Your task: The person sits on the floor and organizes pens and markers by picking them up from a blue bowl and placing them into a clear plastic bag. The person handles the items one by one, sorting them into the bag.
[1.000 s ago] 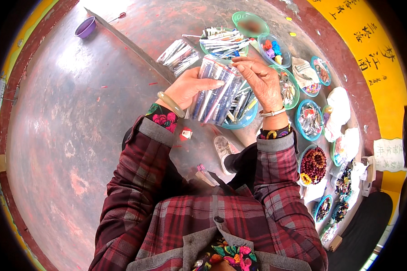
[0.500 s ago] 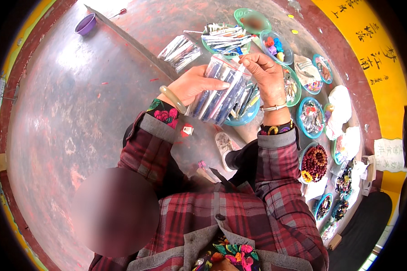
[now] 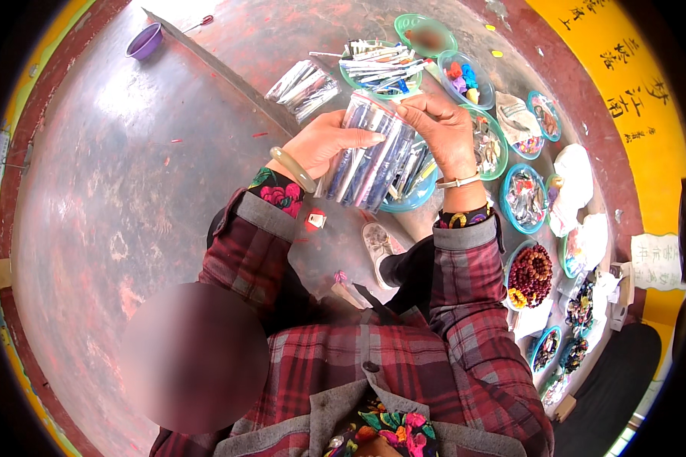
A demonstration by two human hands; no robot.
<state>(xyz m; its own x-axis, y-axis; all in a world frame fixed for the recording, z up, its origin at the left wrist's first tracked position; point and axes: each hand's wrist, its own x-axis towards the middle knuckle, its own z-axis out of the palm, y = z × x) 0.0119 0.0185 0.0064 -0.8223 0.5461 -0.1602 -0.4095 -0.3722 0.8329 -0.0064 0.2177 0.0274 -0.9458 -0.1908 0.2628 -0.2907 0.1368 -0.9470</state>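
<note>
A clear zip bag (image 3: 366, 169) full of pens hangs in front of me, its red-edged opening at the top. My left hand (image 3: 320, 148) grips the bag's left side, thumb laid across its front. At the upper right corner my right hand (image 3: 439, 131) pinches the bag's edge between thumb and fingers. Just behind the bag stands a blue basket (image 3: 413, 200) of pens, partly hidden by it. Beyond, a green basket (image 3: 399, 90) is heaped with pens, and another bag of pens (image 3: 303, 90) lies on the floor to its left.
Along the right side run several baskets: one with colourful balloon-like pieces (image 3: 465, 79), one with metallic items (image 3: 524, 198), one with dark red beads (image 3: 530, 276). White bags (image 3: 573, 183) lie beside them. A purple basin (image 3: 145, 41) sits far left, near a low floor ledge (image 3: 229, 76).
The white pen in my right hand has gone down into the bag. My right hand has moved slightly left and now pinches the bag's top edge.
</note>
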